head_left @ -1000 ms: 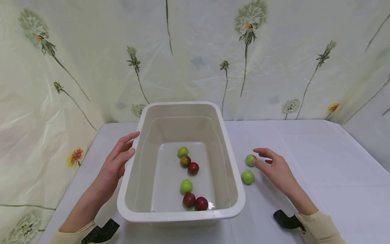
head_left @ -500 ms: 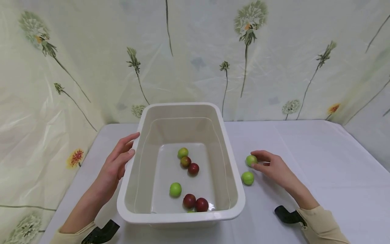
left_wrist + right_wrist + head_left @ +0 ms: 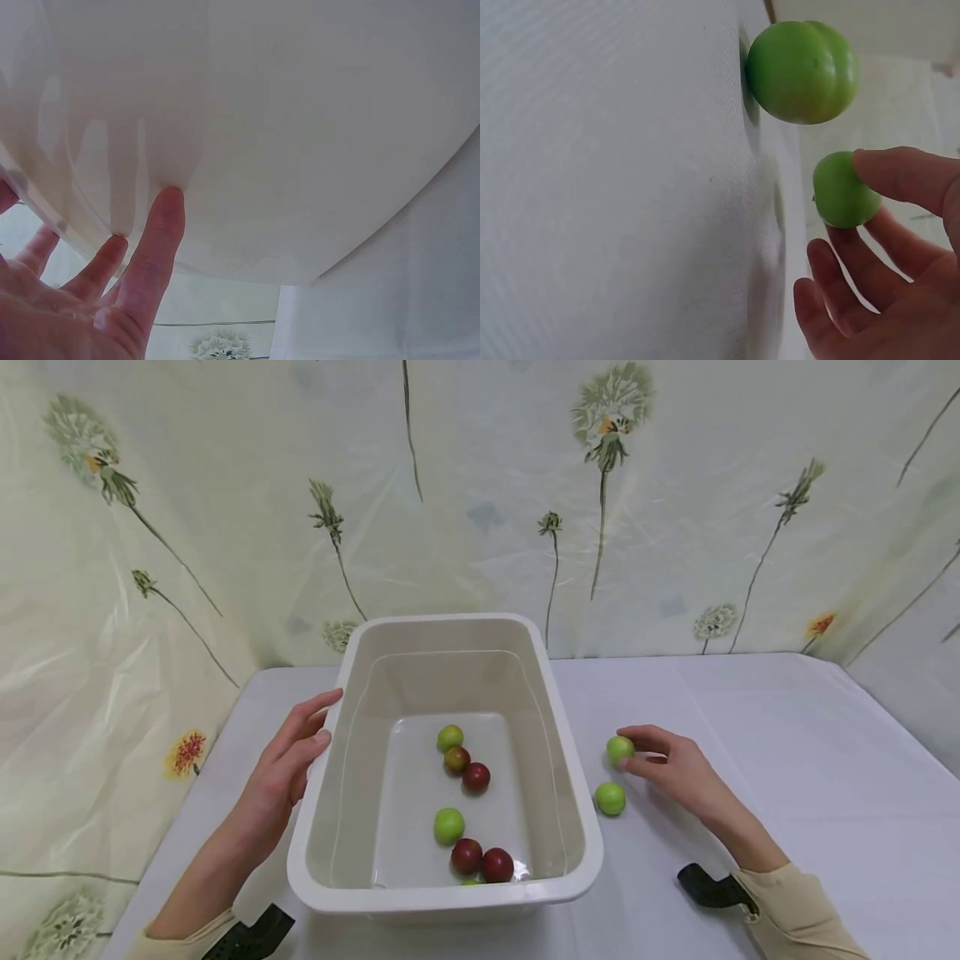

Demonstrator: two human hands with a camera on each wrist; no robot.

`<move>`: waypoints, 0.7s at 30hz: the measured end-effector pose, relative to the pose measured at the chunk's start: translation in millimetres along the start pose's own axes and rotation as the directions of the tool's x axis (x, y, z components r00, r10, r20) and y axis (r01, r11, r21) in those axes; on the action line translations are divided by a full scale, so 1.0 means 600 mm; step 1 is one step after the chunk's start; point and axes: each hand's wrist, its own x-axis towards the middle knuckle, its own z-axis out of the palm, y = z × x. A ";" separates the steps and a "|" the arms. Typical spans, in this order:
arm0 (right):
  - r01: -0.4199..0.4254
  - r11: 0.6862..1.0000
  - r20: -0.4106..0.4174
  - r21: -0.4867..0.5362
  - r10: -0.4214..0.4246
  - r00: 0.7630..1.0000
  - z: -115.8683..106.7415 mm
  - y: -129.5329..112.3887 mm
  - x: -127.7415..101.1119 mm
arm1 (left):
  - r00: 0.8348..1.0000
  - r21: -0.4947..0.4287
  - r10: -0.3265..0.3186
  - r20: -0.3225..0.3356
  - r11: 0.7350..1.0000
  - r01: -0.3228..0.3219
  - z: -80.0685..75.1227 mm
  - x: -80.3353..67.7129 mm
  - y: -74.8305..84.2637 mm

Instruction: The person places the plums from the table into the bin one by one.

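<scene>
fruit: green (image 3: 619, 749), on worktop (image 3: 750, 760) right of tub (image 3: 577, 810), pinched
right hand (image 3: 671, 768): fingers (image 3: 900, 176) curled on fruit
left hand (image 3: 288, 764): fingers (image 3: 154, 247) straight, flat on tub's left wall
second fruit (image 3: 610, 797): just beside, nearer front edge
risk: light pinch, round fruit could slip and roll

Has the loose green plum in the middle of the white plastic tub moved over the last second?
Yes. The green plum drifted left of the two red plums at the tub's near wall, then back partway.
</scene>
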 end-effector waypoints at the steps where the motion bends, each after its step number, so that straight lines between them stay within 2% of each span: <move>1: 0.004 1.000 -0.004 0.007 -0.004 1.000 0.000 -0.001 0.000 | 1.000 0.001 0.001 0.000 1.000 -0.001 0.000 0.000 0.001; 13: 0.003 0.997 -0.050 0.081 0.002 0.999 0.003 -0.009 0.000 | 1.000 -0.005 -0.002 -0.001 1.000 0.002 0.000 0.000 -0.001; 21: 0.048 0.993 -0.081 0.112 -0.039 0.996 0.010 -0.020 -0.003 | 1.000 0.020 -0.009 -0.012 1.000 0.009 0.003 -0.002 0.006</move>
